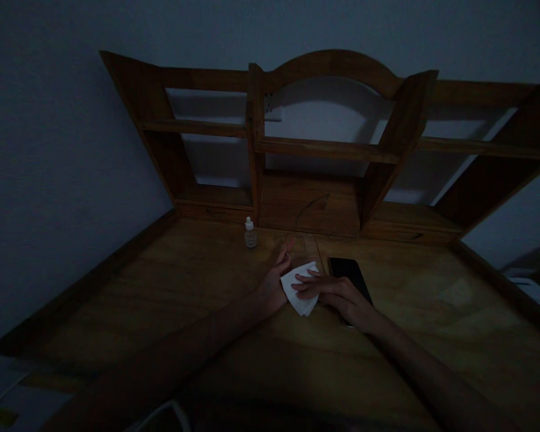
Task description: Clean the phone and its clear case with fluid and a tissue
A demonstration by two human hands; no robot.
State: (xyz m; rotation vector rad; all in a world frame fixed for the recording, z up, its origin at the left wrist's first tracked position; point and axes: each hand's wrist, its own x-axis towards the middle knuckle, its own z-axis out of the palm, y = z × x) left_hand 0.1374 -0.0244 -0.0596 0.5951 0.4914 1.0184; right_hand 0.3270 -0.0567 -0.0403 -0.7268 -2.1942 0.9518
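A thin, see-through phone case (pixel 312 245) shows faintly above the desk, its rounded outline hard to make out in the dim light. My left hand (pixel 272 288) is closed around its left side, thumb pointing up along the edge. My right hand (pixel 344 295) presses a folded white tissue (pixel 302 305) against the case with its fingers; the thumb is hidden. The tissue covers the lower part of the case and some of the left fingers. Under and beside my right hand lies a black phone (pixel 351 273), partly covered by it.
A small dropper bottle (pixel 251 237) with a white top stands left of my hands. The wooden desk (pixel 162 300) has a raised rim on both sides. Behind it rises a wooden shelf unit (pixel 324 149) with small drawers, and a wall socket (pixel 274 113) shows through it.
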